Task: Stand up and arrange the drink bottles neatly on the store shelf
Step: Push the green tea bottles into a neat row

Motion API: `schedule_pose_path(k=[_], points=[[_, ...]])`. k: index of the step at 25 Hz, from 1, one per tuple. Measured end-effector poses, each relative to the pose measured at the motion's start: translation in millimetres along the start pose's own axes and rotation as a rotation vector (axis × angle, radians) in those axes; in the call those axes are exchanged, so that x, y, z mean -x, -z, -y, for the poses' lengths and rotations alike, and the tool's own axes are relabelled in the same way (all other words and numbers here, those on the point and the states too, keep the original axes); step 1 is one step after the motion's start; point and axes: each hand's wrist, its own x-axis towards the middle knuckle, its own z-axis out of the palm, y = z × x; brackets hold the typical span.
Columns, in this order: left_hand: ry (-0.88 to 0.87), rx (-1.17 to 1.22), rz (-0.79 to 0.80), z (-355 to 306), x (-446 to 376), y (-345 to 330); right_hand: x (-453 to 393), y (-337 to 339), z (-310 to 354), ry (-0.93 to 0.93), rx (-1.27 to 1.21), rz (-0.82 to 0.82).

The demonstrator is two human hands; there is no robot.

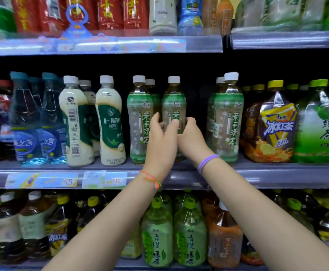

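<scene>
A jasmine tea bottle (174, 98) with a white cap and green label stands upright on the middle shelf (267, 174). My left hand (162, 141) and my right hand (190, 137) both grip its lower body, fingers curled round the label from either side. Another jasmine tea bottle (139, 118) stands just left of my left hand. Two more (228, 118) stand to the right, with a dark gap between them and the held bottle. The base of the held bottle is hidden behind my hands.
Two cream milk tea bottles (110, 122) and blue water bottles (25, 122) stand further left. An iced tea bottle (273, 130) and a green tea bottle (318, 124) fill the right. Price tags (104, 179) line the shelf edge. Shelves above and below hold several bottles.
</scene>
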Motion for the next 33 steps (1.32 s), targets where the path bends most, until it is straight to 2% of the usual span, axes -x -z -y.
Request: schedule_pose_path(k=[3,5,7,10,13,16,22,24,25,26,29,30,31,33], points=[[0.044,0.087,0.037,0,-4,4,-2,2,0,-0.027,0.074,-0.070],[0.121,0.086,0.083,1,-14,0,-1,4,0,-0.055,-0.092,-0.055],[0.283,0.120,0.119,1,-30,-10,-2,3,3,-0.121,-0.343,-0.044],[0.370,0.224,0.059,9,-53,-22,-6,5,11,-0.199,-0.548,-0.039],[0.400,0.272,0.020,28,-73,-30,-6,8,15,-0.209,-0.503,-0.008],[0.400,0.257,0.084,8,-50,-30,-3,8,5,-0.161,-0.434,-0.016],[0.343,0.238,0.198,-1,-30,-39,21,21,-2,0.007,-0.323,-0.224],[0.282,0.225,0.233,0,-25,-35,30,18,1,0.154,-0.228,-0.305],[0.197,0.187,0.210,2,-18,-28,34,14,3,0.236,-0.181,-0.344],[0.047,0.110,0.140,3,-10,-18,38,11,4,0.330,-0.132,-0.398],[-0.555,-0.212,-0.230,23,7,25,48,1,13,0.660,0.007,-0.562],[-0.643,-0.317,-0.313,34,6,38,49,-6,17,0.726,0.028,-0.549],[-0.633,-0.371,-0.340,43,4,47,48,-14,19,0.734,0.030,-0.490],[-0.412,-0.371,-0.257,52,-1,56,44,-34,28,0.545,-0.002,-0.259]])
